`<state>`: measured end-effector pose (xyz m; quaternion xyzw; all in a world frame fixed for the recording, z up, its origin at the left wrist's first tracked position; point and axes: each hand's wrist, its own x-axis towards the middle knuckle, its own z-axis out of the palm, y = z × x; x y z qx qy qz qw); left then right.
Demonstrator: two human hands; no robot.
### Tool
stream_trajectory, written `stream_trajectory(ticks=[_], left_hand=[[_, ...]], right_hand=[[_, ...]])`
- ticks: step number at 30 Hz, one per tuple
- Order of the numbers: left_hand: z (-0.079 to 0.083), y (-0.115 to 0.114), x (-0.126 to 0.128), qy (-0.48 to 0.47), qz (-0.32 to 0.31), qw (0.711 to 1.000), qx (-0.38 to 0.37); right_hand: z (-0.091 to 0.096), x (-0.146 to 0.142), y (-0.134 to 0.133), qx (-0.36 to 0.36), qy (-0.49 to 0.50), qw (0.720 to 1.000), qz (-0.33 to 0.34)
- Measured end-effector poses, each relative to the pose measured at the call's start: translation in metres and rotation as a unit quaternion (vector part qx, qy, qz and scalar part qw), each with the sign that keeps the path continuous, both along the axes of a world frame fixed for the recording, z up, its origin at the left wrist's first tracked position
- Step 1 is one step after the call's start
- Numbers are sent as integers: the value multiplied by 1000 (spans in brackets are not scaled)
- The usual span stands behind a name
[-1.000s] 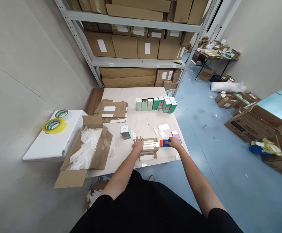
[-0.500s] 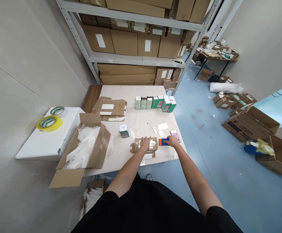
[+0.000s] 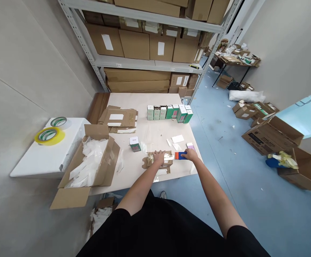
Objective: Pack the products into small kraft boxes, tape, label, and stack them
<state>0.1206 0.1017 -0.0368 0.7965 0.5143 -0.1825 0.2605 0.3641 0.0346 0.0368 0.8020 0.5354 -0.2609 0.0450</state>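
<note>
A small brown cardboard box [image 3: 168,162] lies near the front edge of the table. On its top rests my left hand [image 3: 158,157], fingers spread over the cardboard. My right hand [image 3: 191,155] is closed around a blue tape dispenser [image 3: 181,155] with an orange front end, just right of the box. A pale shiny strip of tape [image 3: 169,157] runs between the box top and the dispenser. Behind the right hand, a phone [image 3: 190,146] is partly hidden. To the left of the box stands a green-and-white carton [image 3: 135,144].
Several green cartons [image 3: 168,112] stand in a row at the back. Flattened cardboard [image 3: 119,117] lies at the back left. An open carton [image 3: 107,167] of white packing material stands at left, beside tape rolls [image 3: 49,136]. White paper pieces [image 3: 177,139] lie behind the dispenser.
A strip of tape now shows between the box and the dispenser. My right hand covers more of the phone. The whole view has shifted slightly; my left hand stays on the box.
</note>
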Motion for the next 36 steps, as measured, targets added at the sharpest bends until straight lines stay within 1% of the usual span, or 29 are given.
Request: stream_trajectory(ticks=[4,9,12,15,18,21,24,26,28,31,34,36], left_hand=[[1,0,0,2,2,1000,-4],[-1,-1,-1,-14,13,1000,-4],[-3,2,0,-31,19,999,-12],[-5,6,2,-35,24,999,-13],[-6,7,1,-50,19,998,-24],[-8,5,-1,-55,18,998,-39],[-10,3,-3,-57,14,997,-45],[-11,2,-3,-54,9,997,-45],[-12,2,-4,-44,5,998,-41],[-13,2,-6,-25,0,999,-37],[-14,2,-10,-33,0,999,-42],[-13,2,-12,-46,3,998,-48]], right_hand=[[0,12,0,-13,14,1000,1],[-3,30,-5,-9,-11,1000,-12],[-2,36,-4,-2,-17,1000,3],[-1,24,3,-1,-57,998,20],[-5,-1,9,-19,-92,995,21],[-17,-30,11,-13,-102,994,22],[-36,-58,11,20,-95,995,28],[-48,-73,10,34,-86,995,28],[-60,-82,7,35,-73,997,14],[-78,-85,-9,44,-69,995,-55],[-95,-76,-32,49,-83,986,-135],[-104,-68,-45,15,-49,989,-138]])
